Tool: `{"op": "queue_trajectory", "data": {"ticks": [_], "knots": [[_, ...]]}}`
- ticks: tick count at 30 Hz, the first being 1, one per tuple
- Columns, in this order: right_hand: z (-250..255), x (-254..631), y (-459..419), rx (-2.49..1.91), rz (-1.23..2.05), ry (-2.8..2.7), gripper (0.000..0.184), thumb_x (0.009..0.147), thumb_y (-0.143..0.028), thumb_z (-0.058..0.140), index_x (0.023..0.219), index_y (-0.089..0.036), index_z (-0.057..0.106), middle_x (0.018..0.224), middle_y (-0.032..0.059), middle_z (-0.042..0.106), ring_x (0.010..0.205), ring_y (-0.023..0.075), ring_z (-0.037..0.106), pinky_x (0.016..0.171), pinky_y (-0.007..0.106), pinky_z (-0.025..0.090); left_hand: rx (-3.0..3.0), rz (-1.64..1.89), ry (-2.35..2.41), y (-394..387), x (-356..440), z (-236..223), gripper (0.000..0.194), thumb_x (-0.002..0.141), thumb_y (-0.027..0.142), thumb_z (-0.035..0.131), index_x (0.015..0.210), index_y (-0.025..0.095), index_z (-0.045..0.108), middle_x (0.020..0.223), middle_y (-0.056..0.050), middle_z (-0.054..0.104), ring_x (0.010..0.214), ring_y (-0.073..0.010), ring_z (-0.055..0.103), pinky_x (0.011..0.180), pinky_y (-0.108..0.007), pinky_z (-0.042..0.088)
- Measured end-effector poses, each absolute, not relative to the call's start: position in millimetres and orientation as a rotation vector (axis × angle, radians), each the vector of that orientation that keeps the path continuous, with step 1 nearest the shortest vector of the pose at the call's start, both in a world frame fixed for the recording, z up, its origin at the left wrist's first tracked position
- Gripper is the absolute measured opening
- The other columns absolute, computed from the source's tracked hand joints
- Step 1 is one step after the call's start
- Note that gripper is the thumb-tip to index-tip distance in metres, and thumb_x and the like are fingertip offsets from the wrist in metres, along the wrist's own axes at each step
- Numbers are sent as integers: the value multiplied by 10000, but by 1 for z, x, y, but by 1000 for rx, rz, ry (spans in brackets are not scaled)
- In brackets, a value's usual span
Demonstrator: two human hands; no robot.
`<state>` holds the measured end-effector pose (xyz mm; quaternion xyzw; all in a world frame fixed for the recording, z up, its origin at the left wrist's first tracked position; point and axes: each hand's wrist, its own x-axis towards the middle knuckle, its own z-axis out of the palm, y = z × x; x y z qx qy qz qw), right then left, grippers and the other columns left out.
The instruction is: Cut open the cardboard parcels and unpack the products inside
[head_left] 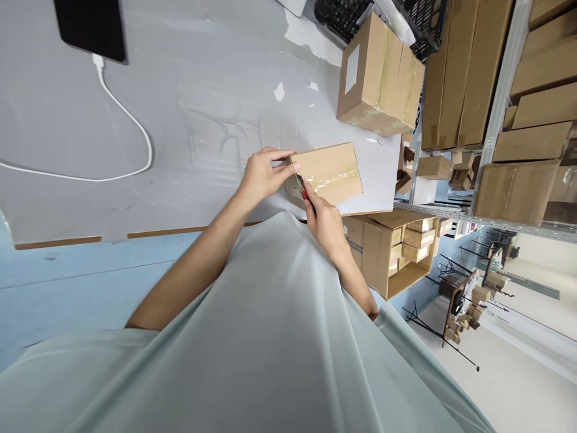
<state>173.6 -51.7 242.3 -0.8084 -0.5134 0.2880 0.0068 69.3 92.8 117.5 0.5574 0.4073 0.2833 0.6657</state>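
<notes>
A small taped cardboard box (331,165) lies on the grey table near its front edge. My left hand (265,173) grips the box's left end, thumb on the top and the other fingers at the far corner. In my right hand (323,218) is a black and red utility knife (304,190), wrapped by the fingers. Its tip is at the left end of the box, close to my left thumb. Shiny clear tape runs along the box's top. Whether the blade is in the tape, I cannot tell.
A larger taped carton (383,75) stands at the table's back right. An open carton (383,249) with several small boxes sits below the right edge. Shelves of boxes (518,186) rise further right. A black tablet-like device (92,27) with a white cable (144,135) lies at left.
</notes>
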Motion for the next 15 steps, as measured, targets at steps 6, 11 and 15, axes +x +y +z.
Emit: {"op": "queue_trajectory", "data": {"ticks": [6, 11, 15], "knots": [[244, 175, -50, -2570, 901, -1618, 637, 1207, -302, 359, 1842, -352, 339, 1374, 87, 815, 1227, 315, 807, 1063, 434, 653, 1250, 636, 930, 94, 69, 119, 420, 894, 458, 921, 1257, 252, 877, 1299, -84, 762, 1232, -314, 777, 1135, -511, 682], [244, 175, -50, -2579, 902, -1609, 659, 1196, -316, 379, 1848, -379, 309, 1383, 75, 818, 1226, 319, 802, 1082, 453, 653, 1262, 621, 936, 94, 69, 119, 413, 896, 487, 914, 1245, 268, 882, 1299, -72, 760, 1251, -312, 765, 1139, -505, 680], [246, 175, -50, -2589, 929, -1589, 652, 1199, -295, 347, 1849, -349, 316, 1416, 94, 808, 1234, 325, 797, 1090, 470, 651, 1262, 610, 946, 94, 69, 120, 459, 890, 536, 920, 1251, 255, 879, 1288, -73, 756, 1253, -304, 757, 1146, -490, 675]]}}
